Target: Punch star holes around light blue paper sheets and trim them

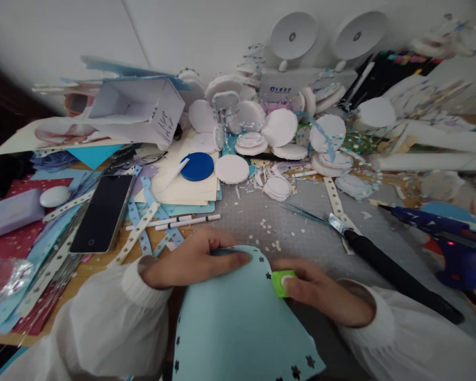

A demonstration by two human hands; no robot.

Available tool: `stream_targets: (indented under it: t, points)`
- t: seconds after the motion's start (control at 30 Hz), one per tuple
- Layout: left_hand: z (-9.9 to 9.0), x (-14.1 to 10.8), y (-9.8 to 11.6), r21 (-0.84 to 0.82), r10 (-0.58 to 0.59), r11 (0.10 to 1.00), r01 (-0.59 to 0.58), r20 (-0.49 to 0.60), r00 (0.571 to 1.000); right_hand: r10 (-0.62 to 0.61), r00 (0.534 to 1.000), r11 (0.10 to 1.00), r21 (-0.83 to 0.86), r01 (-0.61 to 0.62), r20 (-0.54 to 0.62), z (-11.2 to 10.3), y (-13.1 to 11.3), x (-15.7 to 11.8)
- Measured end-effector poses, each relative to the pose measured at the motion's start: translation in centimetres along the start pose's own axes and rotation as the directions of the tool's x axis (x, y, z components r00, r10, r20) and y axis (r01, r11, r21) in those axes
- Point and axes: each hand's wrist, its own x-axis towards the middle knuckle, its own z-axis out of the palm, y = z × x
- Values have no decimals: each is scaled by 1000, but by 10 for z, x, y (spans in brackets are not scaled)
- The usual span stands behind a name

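Note:
A pale blue paper sheet [234, 317] lies close to me at the table's front, with small flower-shaped holes along its edges. My left hand [200, 259] is closed on its upper part, thumb on top and the other fingers behind it. My right hand [325, 296] grips a small bright green craft punch [278, 283], thumb pressed on its top. The punch sits at the sheet's right edge, just below a flower hole. The fingers underneath the punch are partly hidden. Small punched paper bits [275, 245] lie scattered on the grey cutting mat [254, 206] beyond.
On the right lie tweezers [309, 214], a black-handled tool [396, 270] and a blue glue gun [444, 227] with a red light. A phone [103, 211] rests at left among punched strips [138, 233]. White discs [232, 169], a blue disc [197, 166] and a box [143, 111] stand behind.

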Motion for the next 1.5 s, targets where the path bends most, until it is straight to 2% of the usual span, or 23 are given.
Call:
stream_targets:
  t: [0.17,0.3,0.43,0.5,0.63,0.77,0.93,1.1,1.3,1.5]
  points:
    - [-1,-1,-1,65,72,996,-69,-43,996,37,997,998,41,-40,72,-1,2,1]
    - [1,-2,0,92,142,985,-143,7,990,48,990,998,21,-51,130,3,2,1]
    - [5,-3,0,141,292,946,-293,28,956,20,987,998,-69,-9,157,6,2,-2]
    - [6,-4,0,156,326,932,-327,33,945,-7,988,989,-148,30,153,7,3,-4]
    - [5,-7,-1,188,321,928,-320,29,947,-52,983,967,-236,94,178,7,6,-5]
    - [5,-7,0,178,300,937,-302,38,953,-53,980,961,-258,103,191,10,6,-4]
    - [8,-7,0,153,291,943,-297,60,955,-101,986,953,-272,134,134,13,8,-5]
    - [9,-8,2,155,314,935,-319,62,948,-149,963,954,-224,200,226,10,14,-4]
    - [10,-7,1,156,311,936,-316,57,949,-238,937,912,-273,306,254,6,16,-2]
    - [10,-6,1,115,296,946,-304,75,952,-249,935,920,-238,310,254,7,18,-2]
